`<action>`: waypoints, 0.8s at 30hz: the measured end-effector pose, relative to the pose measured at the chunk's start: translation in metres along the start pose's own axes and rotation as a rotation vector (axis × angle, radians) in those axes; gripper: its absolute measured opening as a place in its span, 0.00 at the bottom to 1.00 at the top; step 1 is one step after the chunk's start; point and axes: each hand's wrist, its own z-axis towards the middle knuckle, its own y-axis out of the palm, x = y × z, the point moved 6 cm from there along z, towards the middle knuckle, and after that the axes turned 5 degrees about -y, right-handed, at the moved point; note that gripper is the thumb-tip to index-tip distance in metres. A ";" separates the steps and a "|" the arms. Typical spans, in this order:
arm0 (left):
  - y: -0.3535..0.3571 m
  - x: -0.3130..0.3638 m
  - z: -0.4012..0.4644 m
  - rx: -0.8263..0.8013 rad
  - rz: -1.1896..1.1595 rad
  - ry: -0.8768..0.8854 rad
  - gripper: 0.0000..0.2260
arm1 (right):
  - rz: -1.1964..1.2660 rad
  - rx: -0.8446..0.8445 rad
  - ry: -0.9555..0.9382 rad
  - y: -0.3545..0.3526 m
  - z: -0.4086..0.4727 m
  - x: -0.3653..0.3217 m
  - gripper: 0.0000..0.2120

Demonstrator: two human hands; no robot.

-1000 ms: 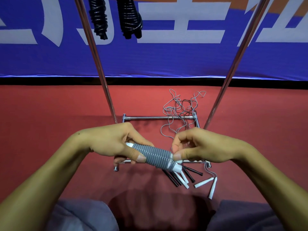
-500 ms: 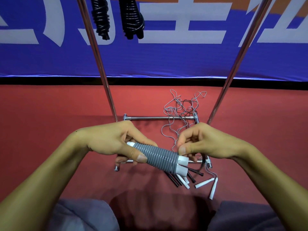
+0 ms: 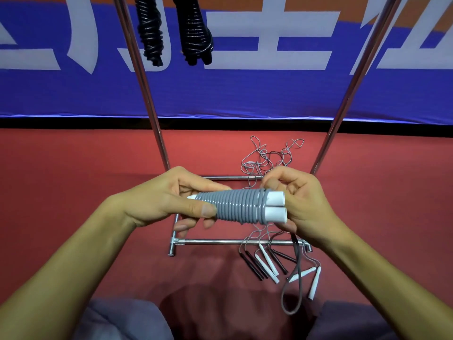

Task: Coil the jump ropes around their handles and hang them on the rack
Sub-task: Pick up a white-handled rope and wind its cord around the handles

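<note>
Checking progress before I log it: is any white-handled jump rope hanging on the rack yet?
No: only two black coiled jump ropes hang from the metal rack.

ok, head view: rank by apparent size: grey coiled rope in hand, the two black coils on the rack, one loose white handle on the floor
1. Grey coil, largest, though it is also nearest the camera.
2. Right black coil and left black coil: both cut off by the top edge, so not ranked against each other.
3. White handle, smallest and farther off.
</note>
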 end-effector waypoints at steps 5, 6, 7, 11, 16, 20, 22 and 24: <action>-0.003 -0.002 0.008 0.145 -0.122 0.025 0.19 | -0.082 0.097 -0.158 -0.006 0.001 -0.012 0.09; -0.006 -0.003 0.009 0.188 -0.151 0.020 0.19 | -0.108 0.092 -0.167 -0.007 0.002 -0.012 0.07; -0.008 -0.005 0.010 0.225 -0.168 0.013 0.19 | -0.109 0.078 -0.153 -0.008 0.002 -0.011 0.07; -0.007 -0.009 0.016 0.314 -0.173 0.006 0.17 | -0.072 0.016 -0.080 -0.002 0.001 -0.008 0.12; -0.008 -0.010 0.021 0.446 0.023 0.054 0.17 | -0.108 0.198 -0.011 -0.006 -0.003 0.007 0.09; -0.009 -0.014 0.019 0.534 0.179 0.106 0.19 | -0.012 0.247 0.130 -0.007 -0.007 0.020 0.13; -0.010 -0.015 0.018 0.545 0.185 0.106 0.18 | -0.043 0.244 0.138 -0.007 -0.008 0.021 0.10; -0.011 -0.014 0.019 0.563 0.180 0.100 0.18 | -0.060 0.231 0.152 -0.009 -0.007 0.022 0.09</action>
